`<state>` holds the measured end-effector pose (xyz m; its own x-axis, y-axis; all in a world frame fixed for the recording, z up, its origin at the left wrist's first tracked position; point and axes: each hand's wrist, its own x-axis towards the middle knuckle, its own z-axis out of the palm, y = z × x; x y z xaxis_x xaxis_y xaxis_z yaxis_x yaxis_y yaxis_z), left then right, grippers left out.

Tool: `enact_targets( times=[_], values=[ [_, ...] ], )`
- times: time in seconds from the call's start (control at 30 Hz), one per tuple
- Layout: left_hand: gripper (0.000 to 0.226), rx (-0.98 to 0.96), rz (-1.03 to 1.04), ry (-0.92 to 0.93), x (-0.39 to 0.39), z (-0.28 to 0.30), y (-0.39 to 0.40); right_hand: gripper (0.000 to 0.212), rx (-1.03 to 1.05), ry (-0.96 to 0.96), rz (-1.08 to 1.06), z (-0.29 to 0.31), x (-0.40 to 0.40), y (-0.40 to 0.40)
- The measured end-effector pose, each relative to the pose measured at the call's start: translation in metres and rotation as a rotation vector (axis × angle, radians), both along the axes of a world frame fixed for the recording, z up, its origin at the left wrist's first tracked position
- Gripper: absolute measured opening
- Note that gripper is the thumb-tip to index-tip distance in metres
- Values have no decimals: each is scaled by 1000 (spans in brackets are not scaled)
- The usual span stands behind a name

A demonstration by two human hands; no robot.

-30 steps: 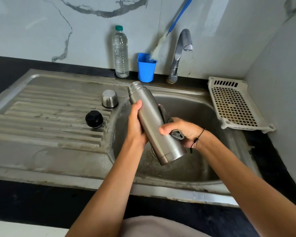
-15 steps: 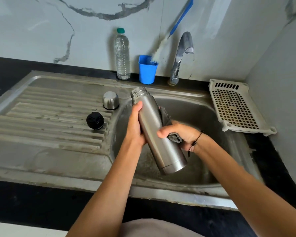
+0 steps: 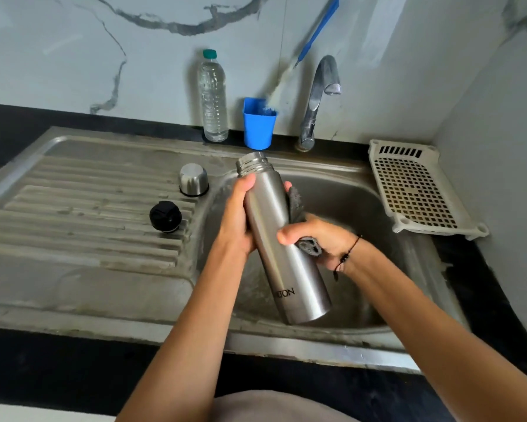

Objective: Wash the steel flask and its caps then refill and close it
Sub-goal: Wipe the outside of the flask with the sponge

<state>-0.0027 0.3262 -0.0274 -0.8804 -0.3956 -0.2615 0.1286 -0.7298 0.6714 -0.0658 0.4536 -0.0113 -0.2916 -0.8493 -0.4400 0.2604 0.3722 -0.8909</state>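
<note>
Two caps, the steel cap (image 3: 193, 180) and the black cap (image 3: 165, 216), wait unwashed-looking on the drainboard (image 3: 73, 214). Over the sink (image 3: 362, 196), the left hand (image 3: 236, 219) grips the open flask (image 3: 282, 239); the right hand (image 3: 323, 239) clasps a grey cloth (image 3: 309, 245) against it. Rinsing, refilling and closing remain.

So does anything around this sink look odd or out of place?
Only the white tray right of the sink basin: it sits tilted, one edge propped against the side wall. The sink looks grimy; nothing spilled.

Bare forearms – black cord bracelet (image 3: 347, 254), right wrist.
</note>
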Motion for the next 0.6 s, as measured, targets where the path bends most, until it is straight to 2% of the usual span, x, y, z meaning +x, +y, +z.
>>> enact_targets(
  times=[0.03, 0.07, 0.13, 0.17, 0.2, 0.23, 0.27, 0.37, 0.4, 0.43, 0.47, 0.53, 0.6],
  values=[
    [37, -56, 30, -60, -4, 1, 1, 57, 25, 90, -25, 2, 0, -2],
    [30, -161, 93, -151, -9, 0, 1, 71, 99, 261, -64, 2, 0, -7],
    [28, -353, 274, -300, -19, -3, 4, 108, 358, 759, -89, 0, 6, -15],
    [33, -382, 338, -329, -22, -5, 5, 117, 462, 966, -98, -3, 12, -18],
    [34, -369, 362, -340, -23, -5, 6, 120, 477, 1035, -120, -8, 15, -17],
    [33, -341, 351, -345, -22, -6, 7, 120, 434, 941, -122, -14, 14, -16],
    [37, -299, 305, -341, -18, -5, 8, 113, 316, 763, -136, -17, 12, -13],
    [72, -138, 88, -250, -11, -7, 3, 72, 29, 259, -138, -19, -2, -1],
    [70, -86, 48, -206, -8, -8, -2, 64, 4, 175, -94, -13, -4, -2],
    [58, -51, 13, -175, -5, -8, -3, 60, 9, 148, -65, -12, -6, -4],
    [44, -64, -10, -195, -6, -7, -5, 61, 31, 175, -79, -11, -7, -5],
    [29, -295, 18, -349, -10, -5, 1, 78, 135, 399, -147, -14, -6, -14],
    [40, -575, 180, -485, -18, -8, 10, 103, 349, 769, -155, -16, 6, -19]
  ],
)
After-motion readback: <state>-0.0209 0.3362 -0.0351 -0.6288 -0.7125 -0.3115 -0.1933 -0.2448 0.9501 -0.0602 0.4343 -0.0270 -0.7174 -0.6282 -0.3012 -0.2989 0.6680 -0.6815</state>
